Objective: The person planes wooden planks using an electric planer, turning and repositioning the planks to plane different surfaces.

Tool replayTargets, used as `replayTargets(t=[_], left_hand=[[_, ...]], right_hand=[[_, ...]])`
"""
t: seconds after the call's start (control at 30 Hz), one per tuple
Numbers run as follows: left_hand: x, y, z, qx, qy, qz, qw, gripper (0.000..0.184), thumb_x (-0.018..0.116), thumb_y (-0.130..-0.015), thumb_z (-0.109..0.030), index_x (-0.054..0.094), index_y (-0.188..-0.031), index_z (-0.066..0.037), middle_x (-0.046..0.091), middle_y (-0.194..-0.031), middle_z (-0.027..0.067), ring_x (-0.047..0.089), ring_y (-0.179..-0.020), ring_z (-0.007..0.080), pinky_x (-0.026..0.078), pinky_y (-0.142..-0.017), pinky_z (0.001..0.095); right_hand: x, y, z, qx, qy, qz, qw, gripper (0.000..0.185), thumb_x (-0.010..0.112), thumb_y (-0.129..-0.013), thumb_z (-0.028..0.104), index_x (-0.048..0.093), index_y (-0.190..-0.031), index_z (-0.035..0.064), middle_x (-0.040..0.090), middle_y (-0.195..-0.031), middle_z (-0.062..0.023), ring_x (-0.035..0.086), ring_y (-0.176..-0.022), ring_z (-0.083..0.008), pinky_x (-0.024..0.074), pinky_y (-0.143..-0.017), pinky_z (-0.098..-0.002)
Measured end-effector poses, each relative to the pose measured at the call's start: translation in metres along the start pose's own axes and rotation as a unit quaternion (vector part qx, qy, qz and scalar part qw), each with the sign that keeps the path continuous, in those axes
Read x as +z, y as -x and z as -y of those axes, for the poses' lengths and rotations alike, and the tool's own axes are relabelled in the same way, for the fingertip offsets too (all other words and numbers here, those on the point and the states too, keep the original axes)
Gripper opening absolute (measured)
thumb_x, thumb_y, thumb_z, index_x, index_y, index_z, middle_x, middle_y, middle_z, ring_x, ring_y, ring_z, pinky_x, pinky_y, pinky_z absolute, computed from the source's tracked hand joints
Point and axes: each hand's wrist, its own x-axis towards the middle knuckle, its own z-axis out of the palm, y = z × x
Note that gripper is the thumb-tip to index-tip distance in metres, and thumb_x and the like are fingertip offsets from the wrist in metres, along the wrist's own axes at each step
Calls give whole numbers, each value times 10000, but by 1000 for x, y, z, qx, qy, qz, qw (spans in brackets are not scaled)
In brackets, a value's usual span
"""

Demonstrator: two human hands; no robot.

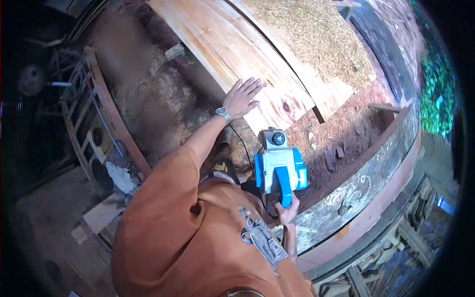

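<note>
My left hand [242,98], wearing a wristwatch [222,115], lies flat with fingers spread on a pale wooden board [232,44]. My right hand [287,212] is wrapped round the rear of the blue handle on an electric hand planer [281,168]. The planer's front, with a round black knob, is at the near end of the board. A dark cord [242,141] runs beside the planer. Next to a dark knot [286,106], the board's grain shows reddish patches. A second board [321,96] lies alongside, with a narrow dark gap between them.
Wood shavings [316,34] cover much of the second board. A curved, weathered wooden wall [346,198] bounds the work area on the right, with scraps [334,156] inside it. A wooden frame [111,114] stands at left. Loose timber [405,242] lies at lower right.
</note>
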Motion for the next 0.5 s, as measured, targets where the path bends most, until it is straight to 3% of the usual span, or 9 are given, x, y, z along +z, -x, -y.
replayTargets(t=[0.1,0.2,0.23,0.3,0.37,0.4,0.47,0.5], left_hand=[[8,15,-16,-95,-9,-22,995,666,437,-1029,-463,294,-1593,-140,259,-1668,68,204,-1542,260,166,-1241,518],[14,37,-57,-198,26,-24,979,693,466,-1020,-425,272,-1593,-87,224,-1678,94,186,-1549,278,146,-1242,542],[18,45,-70,-220,35,-29,974,702,472,-1016,-418,268,-1593,-74,219,-1680,97,182,-1551,280,141,-1243,545],[17,58,-87,-262,43,-32,964,730,507,-996,-381,254,-1591,-43,208,-1681,120,170,-1555,290,144,-1242,551],[4,83,-110,-305,55,-34,950,687,511,-992,-329,292,-1573,-34,246,-1662,142,213,-1537,300,174,-1236,556],[3,96,-122,-330,65,-46,941,670,509,-991,-313,307,-1565,-30,272,-1650,158,238,-1527,307,183,-1237,552],[30,129,-146,-404,208,-155,877,637,508,-970,-242,345,-1548,-29,327,-1615,190,304,-1485,379,237,-1219,525],[49,149,-157,-461,178,-90,865,621,501,-976,-224,349,-1534,2,341,-1596,227,368,-1435,422,278,-1206,498]], right_hand=[[-28,-10,-15,4,24,35,999,354,673,-707,53,651,-1052,-28,560,-706,-44,508,-640,-118,450,-608,-304],[-52,-22,8,-65,65,66,994,282,714,-769,98,651,-1019,-18,610,-726,-75,540,-636,-164,481,-633,-353],[-64,-29,10,1,105,113,988,308,757,-794,135,665,-1048,-14,675,-782,-119,615,-686,-201,507,-673,-374],[-77,-41,18,-50,121,104,986,346,782,-794,150,671,-1077,-15,705,-831,-151,664,-749,-217,526,-711,-377],[-87,-50,22,-48,140,125,981,397,810,-797,175,681,-1119,-19,738,-906,-192,718,-845,-261,550,-791,-393],[-92,-51,28,-67,158,137,976,385,820,-792,189,676,-1083,-19,719,-871,-165,686,-802,-258,540,-767,-397],[-102,-56,42,-114,192,153,963,372,838,-781,218,665,-1009,-19,680,-802,-112,623,-717,-252,521,-719,-406],[-107,-67,13,-145,212,138,957,460,836,-787,232,638,-1122,-14,693,-913,-177,660,-841,-292,529,-779,-431]])
